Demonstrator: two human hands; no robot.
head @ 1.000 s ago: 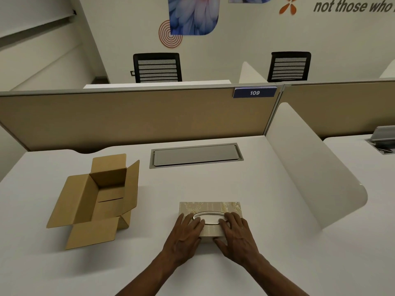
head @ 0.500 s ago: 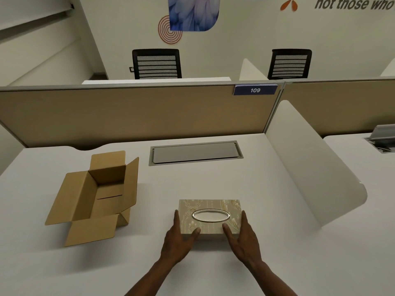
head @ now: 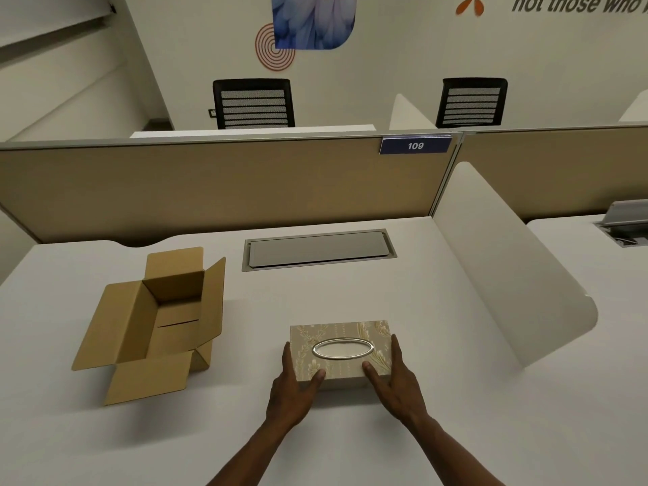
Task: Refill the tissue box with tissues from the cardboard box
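Both hands clasp the tissue box on the tabletop

Beige floral lid, silver-rimmed oval slot facing up — long axis left-right; left hand and right hand grip its 2 ends.

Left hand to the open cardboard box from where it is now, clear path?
Probably yes. The left hand grips the tissue box, so it must let go first; only bare desk lies between it and the cardboard box, flaps open.

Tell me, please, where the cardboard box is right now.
In the head view the cardboard box sits open on the desk, left of the tissue box held between both hands.
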